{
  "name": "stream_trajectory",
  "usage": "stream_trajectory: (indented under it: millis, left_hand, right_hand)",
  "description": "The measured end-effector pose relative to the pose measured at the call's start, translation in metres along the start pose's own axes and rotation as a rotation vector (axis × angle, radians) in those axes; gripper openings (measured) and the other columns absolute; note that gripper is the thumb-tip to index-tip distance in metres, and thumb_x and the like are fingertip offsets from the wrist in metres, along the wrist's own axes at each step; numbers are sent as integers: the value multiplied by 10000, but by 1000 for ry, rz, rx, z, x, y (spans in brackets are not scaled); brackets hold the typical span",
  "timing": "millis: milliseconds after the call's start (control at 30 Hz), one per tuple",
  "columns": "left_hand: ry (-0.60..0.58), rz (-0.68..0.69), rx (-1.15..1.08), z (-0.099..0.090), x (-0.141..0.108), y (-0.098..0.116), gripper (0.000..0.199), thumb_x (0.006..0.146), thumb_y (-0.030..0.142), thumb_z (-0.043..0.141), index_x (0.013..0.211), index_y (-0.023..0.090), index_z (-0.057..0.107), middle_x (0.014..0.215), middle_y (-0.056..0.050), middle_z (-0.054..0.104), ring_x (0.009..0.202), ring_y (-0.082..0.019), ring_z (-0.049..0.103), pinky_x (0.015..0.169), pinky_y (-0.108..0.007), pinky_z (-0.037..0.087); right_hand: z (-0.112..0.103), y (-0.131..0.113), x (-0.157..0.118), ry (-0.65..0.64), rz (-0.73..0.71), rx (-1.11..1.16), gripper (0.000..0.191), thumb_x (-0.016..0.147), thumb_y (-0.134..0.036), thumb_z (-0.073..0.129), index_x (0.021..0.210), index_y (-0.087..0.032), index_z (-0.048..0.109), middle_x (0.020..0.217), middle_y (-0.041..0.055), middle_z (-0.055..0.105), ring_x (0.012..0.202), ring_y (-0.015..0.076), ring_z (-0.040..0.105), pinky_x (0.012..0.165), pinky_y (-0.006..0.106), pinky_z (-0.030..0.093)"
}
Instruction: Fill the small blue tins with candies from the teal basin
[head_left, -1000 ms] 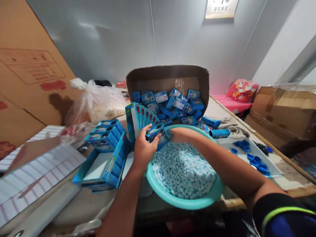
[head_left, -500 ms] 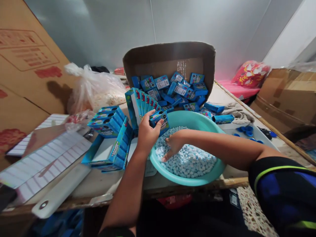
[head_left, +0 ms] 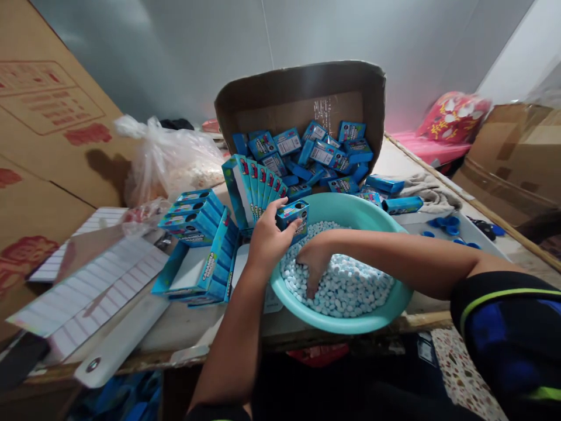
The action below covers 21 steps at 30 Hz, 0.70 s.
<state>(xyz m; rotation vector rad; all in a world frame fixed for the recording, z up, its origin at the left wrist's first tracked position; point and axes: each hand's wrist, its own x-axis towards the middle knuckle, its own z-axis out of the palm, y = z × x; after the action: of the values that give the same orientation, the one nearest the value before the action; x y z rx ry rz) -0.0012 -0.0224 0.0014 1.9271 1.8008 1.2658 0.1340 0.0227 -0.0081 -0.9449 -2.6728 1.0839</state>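
Left hand (head_left: 268, 238): wrapped partway round a small blue printed cardboard box (head_left: 293, 221)
That box: by the far-left rim of a round turquoise plastic basin (head_left: 350, 325)
Right hand (head_left: 316, 257): dug into pale blue-white pellets (head_left: 362, 286), can't tell how open or if it's holding any tbh

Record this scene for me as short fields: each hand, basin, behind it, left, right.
Left hand: holds a small blue printed cardboard box
Right hand: fingers among the small pale blue and white pellets
Basin: round turquoise basin, containing the pellets
Behind: open brown cardboard carton with loose blue boxes inside
Left: blue cardboard tray; translucent plastic bag
Right: shallow white tray with blue plastic pieces
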Motion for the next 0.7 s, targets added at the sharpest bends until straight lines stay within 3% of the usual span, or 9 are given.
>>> stream_trajectory:
  millis: [100, 200, 300, 400, 500, 700]
  left_hand:
    - [-30, -32, 21, -2, -1, 2, 563, 818, 354, 769, 1343, 257, 591, 1266, -87, 681, 1138, -270, 672, 1001, -409, 537]
    - [-41, -42, 23, -3, -2, 4, 544, 821, 330, 762, 1332, 246, 595, 1288, -95, 681, 1161, -277, 666, 1012, -417, 532]
    - [-32, -37, 27, -3, -1, 5, 531, 826, 311, 750, 1326, 222, 594, 1300, -109, 679, 1181, -287, 656, 1020, -430, 526]
    - [-40, -18, 29, -2, -1, 5, 537, 828, 273, 729, 1339, 196, 586, 1286, -129, 682, 1201, -294, 645, 1016, -427, 526]
    - [-68, 3, 77, -2, -1, 5, 587, 810, 290, 740, 1361, 174, 574, 1291, -148, 676, 1220, -316, 631, 1007, -431, 526]
    - [-221, -23, 84, -5, -2, 9, 622, 807, 377, 739, 1384, 210, 576, 1265, -98, 706, 1151, -304, 673, 967, -404, 545]
  right_hand:
    - [-8, -12, -5, -396, -40, -167, 417, 371, -254, 964, 716, -152, 752, 494, -92, 556, 554, 137, 551, 648, 241, 449]
    - [-22, -17, -9, -482, -23, -164, 268, 605, -166, 856, 859, -122, 781, 399, -111, 505, 380, 121, 486, 497, 227, 381]
    - [-45, -17, -15, -504, -18, -89, 276, 713, -165, 778, 981, -105, 769, 447, -95, 573, 384, 112, 542, 457, 200, 360]
    - [-71, -12, -21, -423, -24, 26, 238, 770, -213, 727, 987, -117, 745, 569, -70, 642, 468, 83, 587, 481, 170, 371]
    - [-88, -1, -21, -257, -77, 345, 138, 784, -237, 674, 883, -146, 704, 615, -52, 635, 504, 76, 569, 478, 166, 365]
    - [-73, 12, 2, 256, -180, 949, 131, 733, -281, 669, 763, -212, 561, 570, -32, 555, 475, 107, 491, 412, 206, 333]
